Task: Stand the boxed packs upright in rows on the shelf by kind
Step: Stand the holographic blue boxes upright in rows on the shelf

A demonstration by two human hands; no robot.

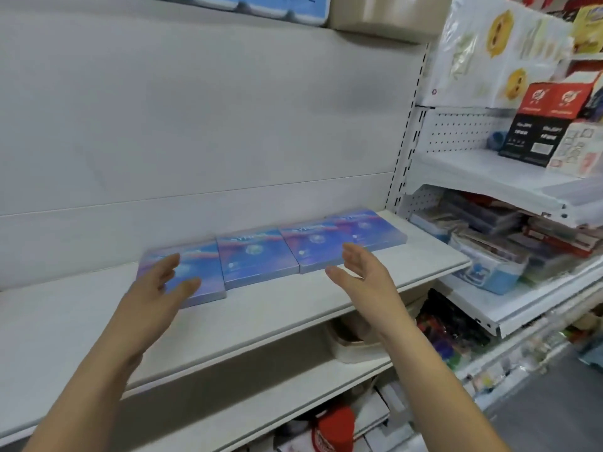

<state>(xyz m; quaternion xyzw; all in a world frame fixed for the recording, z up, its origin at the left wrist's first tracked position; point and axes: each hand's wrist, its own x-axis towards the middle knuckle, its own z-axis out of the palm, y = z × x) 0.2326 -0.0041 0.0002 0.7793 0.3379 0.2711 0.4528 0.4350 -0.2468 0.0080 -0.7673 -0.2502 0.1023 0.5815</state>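
Observation:
Several flat blue-and-purple boxed packs lie face up in a row on the white shelf [81, 321]: a leftmost pack [202, 282], a second pack [254, 256], a third pack [310, 246] and a rightmost pack [368, 228]. My left hand [160, 288] hovers over the leftmost pack with fingers straight and spread, holding nothing. My right hand [362, 272] is held edge-on in front of the third pack, fingers straight, also holding nothing. Whether either hand touches a pack is unclear.
The shelf's left half is bare, with a white back panel [195, 125] behind. To the right stands another shelving unit [489, 177] with red-and-black boxes [541, 125] and stacked goods [489, 249]. Lower shelves hold a beige tub [352, 344] and a red item [336, 429].

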